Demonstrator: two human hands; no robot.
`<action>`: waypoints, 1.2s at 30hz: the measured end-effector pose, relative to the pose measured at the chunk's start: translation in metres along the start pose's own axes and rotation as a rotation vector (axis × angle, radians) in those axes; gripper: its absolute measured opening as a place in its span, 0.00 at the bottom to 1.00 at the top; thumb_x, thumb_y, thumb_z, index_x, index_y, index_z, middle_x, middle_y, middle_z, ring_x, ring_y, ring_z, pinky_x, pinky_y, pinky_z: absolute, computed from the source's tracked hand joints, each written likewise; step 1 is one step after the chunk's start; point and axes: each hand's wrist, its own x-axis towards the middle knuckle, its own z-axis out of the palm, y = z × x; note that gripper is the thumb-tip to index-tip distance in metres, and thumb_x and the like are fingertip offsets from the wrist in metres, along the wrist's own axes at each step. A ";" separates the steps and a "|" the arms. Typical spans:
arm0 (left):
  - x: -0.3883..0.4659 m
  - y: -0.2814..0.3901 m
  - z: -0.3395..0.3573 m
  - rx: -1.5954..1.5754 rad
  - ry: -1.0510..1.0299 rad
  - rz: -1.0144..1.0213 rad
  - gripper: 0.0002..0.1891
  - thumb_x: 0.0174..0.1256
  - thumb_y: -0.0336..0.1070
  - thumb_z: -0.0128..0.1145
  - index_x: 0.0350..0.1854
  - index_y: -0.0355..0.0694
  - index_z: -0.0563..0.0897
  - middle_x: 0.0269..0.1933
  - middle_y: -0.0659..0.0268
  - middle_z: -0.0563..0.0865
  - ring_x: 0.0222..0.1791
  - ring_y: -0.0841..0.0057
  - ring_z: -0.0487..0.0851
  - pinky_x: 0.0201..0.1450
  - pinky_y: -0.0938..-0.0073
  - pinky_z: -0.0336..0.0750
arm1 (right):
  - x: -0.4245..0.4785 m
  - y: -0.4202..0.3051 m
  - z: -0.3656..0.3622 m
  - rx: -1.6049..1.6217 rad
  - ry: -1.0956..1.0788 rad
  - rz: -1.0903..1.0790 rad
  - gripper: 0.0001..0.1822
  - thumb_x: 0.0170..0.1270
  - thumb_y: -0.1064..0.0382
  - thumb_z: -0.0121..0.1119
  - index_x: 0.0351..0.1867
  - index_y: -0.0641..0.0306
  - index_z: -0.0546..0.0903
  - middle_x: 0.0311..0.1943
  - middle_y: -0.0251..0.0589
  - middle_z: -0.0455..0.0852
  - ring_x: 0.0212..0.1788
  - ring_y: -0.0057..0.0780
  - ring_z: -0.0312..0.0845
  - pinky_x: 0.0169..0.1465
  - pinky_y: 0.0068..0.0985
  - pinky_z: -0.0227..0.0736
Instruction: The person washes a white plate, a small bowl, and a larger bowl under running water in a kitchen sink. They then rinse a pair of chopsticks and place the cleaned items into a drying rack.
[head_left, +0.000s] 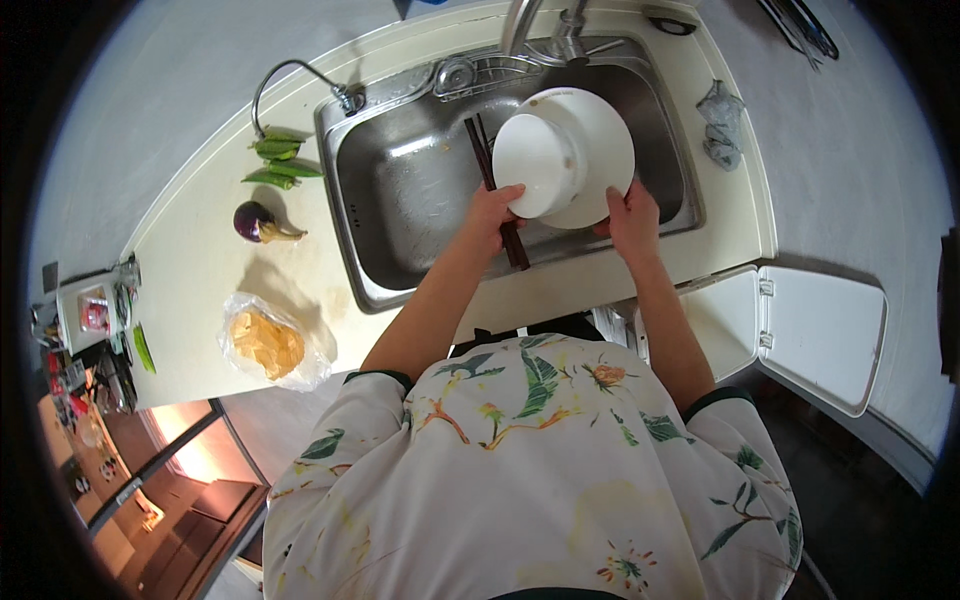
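Note:
Over the stainless-steel sink (409, 180), my left hand (495, 214) grips dark brown chopsticks (480, 154) together with the rim of a white bowl (529, 161). My right hand (631, 221) holds the lower right edge of a larger white plate (607, 142). The bowl overlaps the plate's left part and hides some of it. Both dishes are tilted, and I cannot tell whether they touch. The chopsticks run nearly upright in the picture along the bowl's left side, their thick ends over the sink's front rim.
A faucet (574, 45) rises behind the sink, and a thin curved spout (289, 67) stands at its left corner. Okra (277, 161), an eggplant (259, 223) and a plastic bag (270, 345) lie on the left counter. A crumpled grey bag (721, 127) lies right; a white cabinet door (821, 337) hangs open.

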 end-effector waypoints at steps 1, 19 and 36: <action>0.000 -0.002 -0.010 -0.042 -0.027 -0.029 0.16 0.59 0.36 0.58 0.47 0.37 0.72 0.36 0.61 0.80 0.21 0.81 0.73 0.20 0.82 0.69 | 0.009 0.000 0.000 -0.155 0.014 -0.104 0.11 0.64 0.64 0.47 0.37 0.73 0.72 0.24 0.52 0.81 0.24 0.42 0.81 0.27 0.32 0.75; -0.028 -0.005 -0.089 -1.348 -0.999 -0.110 0.22 0.68 0.46 0.47 0.59 0.41 0.71 0.44 0.50 0.82 0.13 0.89 0.67 0.19 0.89 0.68 | 0.011 -0.085 0.002 -0.818 0.025 -0.452 0.14 0.64 0.63 0.47 0.47 0.69 0.71 0.28 0.57 0.81 0.33 0.56 0.79 0.38 0.44 0.74; -0.185 -0.023 -0.124 -0.341 0.414 0.548 0.19 0.55 0.30 0.58 0.50 0.37 0.71 0.33 0.64 0.80 0.25 0.79 0.77 0.21 0.80 0.71 | -0.012 -0.041 0.057 0.224 -0.529 0.010 0.16 0.60 0.65 0.51 0.45 0.77 0.72 0.33 0.48 0.80 0.23 0.30 0.79 0.20 0.23 0.76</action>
